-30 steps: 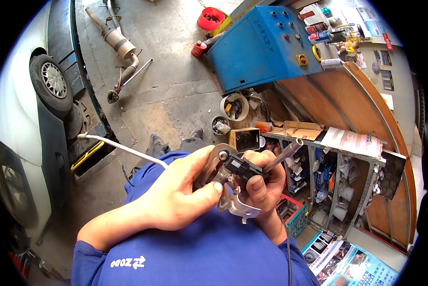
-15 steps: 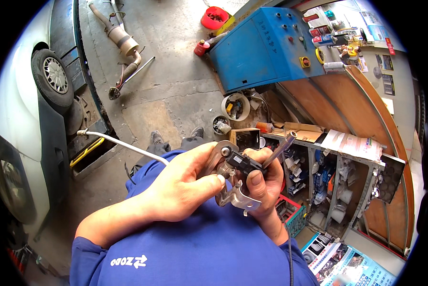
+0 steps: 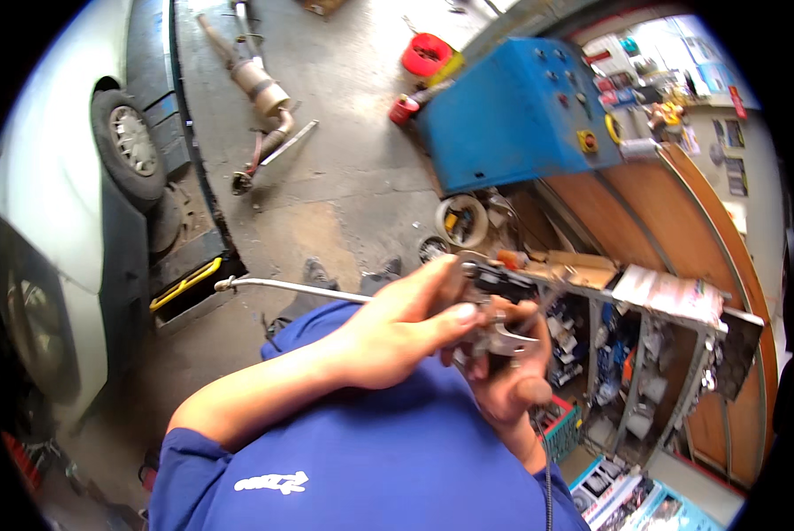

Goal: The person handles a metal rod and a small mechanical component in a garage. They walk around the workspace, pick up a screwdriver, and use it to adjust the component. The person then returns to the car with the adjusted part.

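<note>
In front of my chest I hold a metal bracket (image 3: 507, 343) with a black plastic block (image 3: 501, 281) attached to it, both smeared by motion. My left hand (image 3: 406, 327) is closed on its left side, the thumb pressed along the metal. Around the right and lower side curl the fingers of my right hand (image 3: 510, 389), its thumb standing away from the part. A thin light-grey metal tube (image 3: 308, 289) with an end fitting sticks out leftward past my left hand. Whether it joins the bracket is hidden behind that hand.
A white car (image 3: 52, 203) stands at the left beside a yellow bar (image 3: 184, 285). An exhaust pipe (image 3: 260, 88) lies on the floor ahead. To the right are a blue cabinet (image 3: 512, 115), a white bucket (image 3: 463, 221), filled shelves (image 3: 631, 354) and a green-red crate (image 3: 560, 429).
Both hands and the bracket have shifted slightly right in the picture, as has the whole scene. My right thumb has lifted off the black block and moved downward.
</note>
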`<action>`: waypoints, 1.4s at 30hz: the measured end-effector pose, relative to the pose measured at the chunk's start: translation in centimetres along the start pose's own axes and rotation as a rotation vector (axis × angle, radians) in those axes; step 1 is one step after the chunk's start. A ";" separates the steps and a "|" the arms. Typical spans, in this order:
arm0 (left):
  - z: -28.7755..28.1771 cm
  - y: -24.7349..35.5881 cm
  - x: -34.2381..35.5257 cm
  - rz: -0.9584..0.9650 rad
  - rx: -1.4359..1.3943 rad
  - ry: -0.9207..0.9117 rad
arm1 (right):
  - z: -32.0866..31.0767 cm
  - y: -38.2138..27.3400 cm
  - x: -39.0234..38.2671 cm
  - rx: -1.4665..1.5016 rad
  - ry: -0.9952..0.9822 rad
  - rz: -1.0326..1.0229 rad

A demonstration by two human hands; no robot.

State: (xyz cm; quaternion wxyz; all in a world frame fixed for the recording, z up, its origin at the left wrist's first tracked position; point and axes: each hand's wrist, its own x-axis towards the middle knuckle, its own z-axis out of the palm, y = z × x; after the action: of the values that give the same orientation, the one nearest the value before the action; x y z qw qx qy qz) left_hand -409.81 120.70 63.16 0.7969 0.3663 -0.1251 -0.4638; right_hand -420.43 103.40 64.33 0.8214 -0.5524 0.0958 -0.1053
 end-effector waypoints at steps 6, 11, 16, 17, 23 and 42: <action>0.0 -0.6 3.9 0.092 0.564 0.159 | 0.2 -0.2 1.1 -0.566 0.214 -0.138; -0.2 -0.1 6.7 0.074 0.717 0.190 | -1.5 1.0 3.0 -0.570 0.417 -0.239; -3.0 -2.7 7.4 0.252 0.903 0.349 | -5.5 1.8 5.4 -0.479 0.592 -0.187; -3.6 -1.8 6.4 0.181 0.899 0.369 | -7.6 1.5 5.6 -0.481 0.643 -0.171; -16.6 -3.8 -0.6 -0.047 0.328 0.666 | -14.1 -2.8 6.0 -0.389 0.791 -0.090; -3.4 7.2 -2.6 1.136 1.040 0.338 | -38.9 6.3 -0.3 -0.262 0.816 0.457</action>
State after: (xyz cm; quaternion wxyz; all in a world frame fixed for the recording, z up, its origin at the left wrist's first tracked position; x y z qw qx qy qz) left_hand -404.75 126.56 66.17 0.6466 0.6375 -0.3712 0.1943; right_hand -430.94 71.24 44.07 0.6424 -0.5297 0.5412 -0.1172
